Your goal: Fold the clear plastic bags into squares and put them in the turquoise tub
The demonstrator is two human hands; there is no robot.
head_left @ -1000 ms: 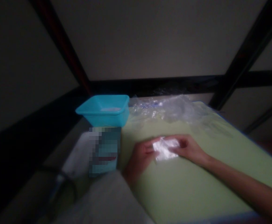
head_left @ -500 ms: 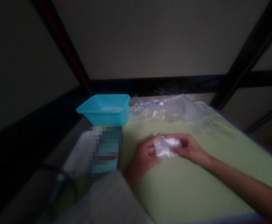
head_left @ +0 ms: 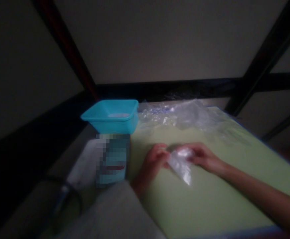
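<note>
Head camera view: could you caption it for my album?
Left hand and right hand hold a small shiny plastic piece over a pale green tabletop, a turquoise basin beyond.

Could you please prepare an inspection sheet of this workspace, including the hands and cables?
Surface: light green, blue-edged tabletop.
Handled things: small shiny plastic piece, contents unclear.
Clutter: crumpled clear plastic at the far side; turquoise basin with pale contents, unclear; pixelated item before it.
Hands: right hand holds the plastic piece; left hand touches its left edge, grip blurred.
Cables: dark curved cord-like shape, lower left; too dim to confirm.
Surroundings: plain wall, dark frame bars.
</note>
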